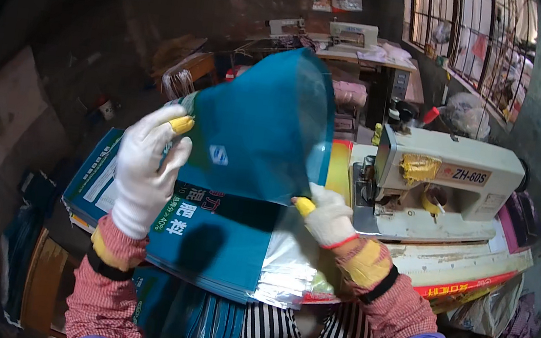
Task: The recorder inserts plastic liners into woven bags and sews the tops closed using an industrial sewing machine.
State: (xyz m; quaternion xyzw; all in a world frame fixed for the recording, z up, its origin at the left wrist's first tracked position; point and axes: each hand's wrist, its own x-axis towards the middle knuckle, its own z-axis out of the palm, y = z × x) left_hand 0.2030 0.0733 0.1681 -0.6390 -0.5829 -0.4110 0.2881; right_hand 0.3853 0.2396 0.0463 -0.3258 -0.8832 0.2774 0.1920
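**Blue bag lifted in two gloved hands**

Blue plastic fills the middle of the view: we hold one blue bag [259, 126] up above the bench [470, 264], in front of the white sewing machine [446, 182]. Our left hand [146, 170], in a white glove, has its grip closed on the bag's left edge. Our right hand [327, 216] pinches the lower right corner. Under the bag, a stack of similar blue bags [206, 242] lies flat on the bench, near our striped lap.
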